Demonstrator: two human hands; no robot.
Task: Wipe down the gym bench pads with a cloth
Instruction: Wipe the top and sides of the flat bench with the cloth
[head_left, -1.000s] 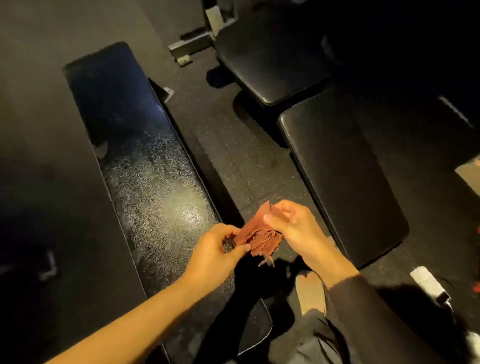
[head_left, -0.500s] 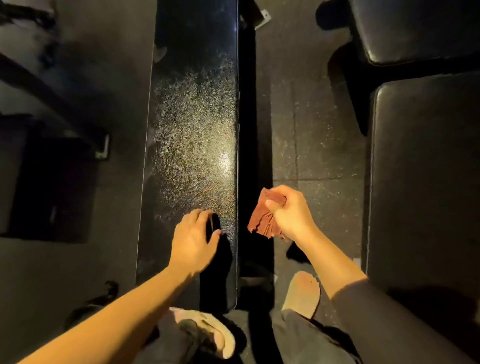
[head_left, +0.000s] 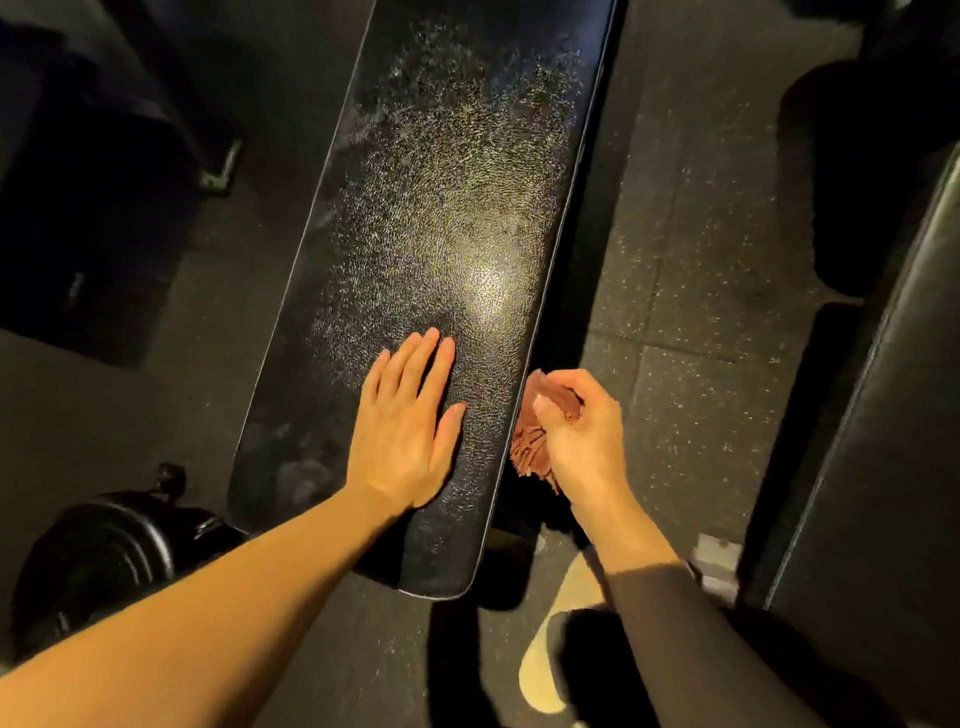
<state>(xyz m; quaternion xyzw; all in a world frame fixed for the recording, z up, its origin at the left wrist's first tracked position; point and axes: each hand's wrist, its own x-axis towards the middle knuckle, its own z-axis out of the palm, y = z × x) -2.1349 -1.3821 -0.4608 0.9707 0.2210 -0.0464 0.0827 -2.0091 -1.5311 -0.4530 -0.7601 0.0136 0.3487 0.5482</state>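
Observation:
A long black bench pad (head_left: 441, 218) runs from the top centre down to the lower middle, its textured surface shining under a light. My left hand (head_left: 408, 423) lies flat and palm down on the near part of the pad, fingers spread, holding nothing. Just off the pad's right edge, my right hand (head_left: 579, 431) is closed around a bunched reddish-brown cloth (head_left: 535, 447), which hangs beside the edge without resting on the pad top.
A second black bench pad (head_left: 883, 467) stands at the right edge. Speckled rubber floor (head_left: 675, 260) lies between the two benches. A round black weight or wheel (head_left: 104, 551) sits at lower left. My light shoe (head_left: 550, 670) is on the floor below the right arm.
My left hand let go of the cloth and came down flat on the pad. The right hand kept the cloth and moved beside the pad's right edge. The view swung over the bench.

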